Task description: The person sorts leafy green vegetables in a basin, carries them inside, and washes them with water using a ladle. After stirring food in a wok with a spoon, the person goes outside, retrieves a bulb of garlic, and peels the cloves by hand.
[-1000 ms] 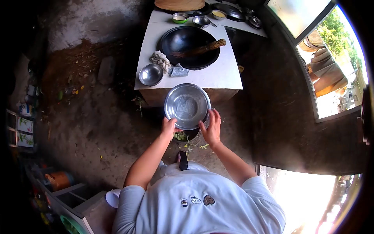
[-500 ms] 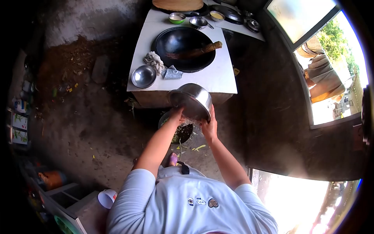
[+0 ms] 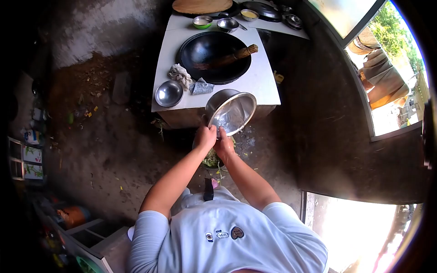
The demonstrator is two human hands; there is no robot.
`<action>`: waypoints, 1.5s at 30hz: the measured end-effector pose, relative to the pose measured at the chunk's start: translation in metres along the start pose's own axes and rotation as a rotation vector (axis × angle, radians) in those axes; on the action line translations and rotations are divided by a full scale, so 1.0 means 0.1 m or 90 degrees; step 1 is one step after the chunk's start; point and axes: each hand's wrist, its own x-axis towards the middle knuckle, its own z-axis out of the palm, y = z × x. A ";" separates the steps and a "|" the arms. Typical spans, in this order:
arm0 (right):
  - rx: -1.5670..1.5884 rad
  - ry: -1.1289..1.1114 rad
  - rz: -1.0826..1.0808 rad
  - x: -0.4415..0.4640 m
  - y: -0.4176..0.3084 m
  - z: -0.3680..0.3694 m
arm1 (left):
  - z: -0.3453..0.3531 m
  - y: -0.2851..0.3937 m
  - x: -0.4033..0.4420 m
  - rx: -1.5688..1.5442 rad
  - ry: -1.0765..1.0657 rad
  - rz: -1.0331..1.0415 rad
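A metal basin [image 3: 233, 113] is tilted on its side, its opening facing right and toward me, in front of the white stove top [image 3: 182, 102]. My left hand [image 3: 205, 137] is closed on its near left rim. My right hand [image 3: 223, 144] grips the bottom of the rim close beside it. Beneath my hands, a bucket with green scraps [image 3: 211, 159] stands on the floor, mostly hidden by my arms. Behind the basin, a large black wok [image 3: 207, 48] holds a straw brush [image 3: 230, 58].
A small metal bowl [image 3: 169, 93], a crumpled cloth [image 3: 180, 75] and a grey packet [image 3: 201, 87] lie left of the wok. Further back are a green bowl [image 3: 202, 22], a metal bowl [image 3: 227, 24] and a round wooden board [image 3: 201, 5]. A window [image 3: 387, 73] is at right.
The basin was upright, then tipped with water spilling toward the bucket. Now its inside faces right and toward me, and my hands have come together at its near rim.
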 end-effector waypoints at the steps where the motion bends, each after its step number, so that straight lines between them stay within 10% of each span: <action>1: -0.051 -0.050 0.089 0.01 0.03 -0.09 | -0.07 -0.05 0.03 0.053 -0.051 -0.044; 3: -0.259 -0.143 0.221 -0.15 -0.15 -0.10 | -0.16 -0.16 0.06 0.045 -0.012 -0.021; 7: -1.014 0.046 -0.419 -0.44 -0.51 0.05 | -0.25 -0.41 0.10 0.026 0.013 -0.018; 11: -1.141 0.066 -0.840 -0.11 -0.63 0.39 | -0.30 -0.43 0.00 -0.111 0.000 -0.049; 16: -1.003 -0.171 -0.377 -0.23 -0.28 0.70 | -0.35 -0.39 -0.05 -0.180 0.037 -0.044; 19: -0.930 -0.162 -0.748 -0.48 -0.04 0.58 | -0.44 -0.26 -0.11 -0.301 -0.028 -0.105; 24: -1.254 -0.237 -0.905 -0.36 -0.38 0.14 | -0.50 -0.28 -0.13 -0.360 -0.003 -0.055; 33: -1.371 -0.090 -0.770 -0.34 -0.32 -0.36 | -0.65 -0.37 -0.18 0.007 0.216 0.302; 39: -1.393 0.146 -0.502 -0.17 -0.07 -0.88 | -1.12 -0.23 -0.42 0.258 0.102 0.387; 45: -0.914 0.096 -0.234 -0.19 0.06 -0.51 | -1.82 -0.29 -0.71 0.258 0.163 0.464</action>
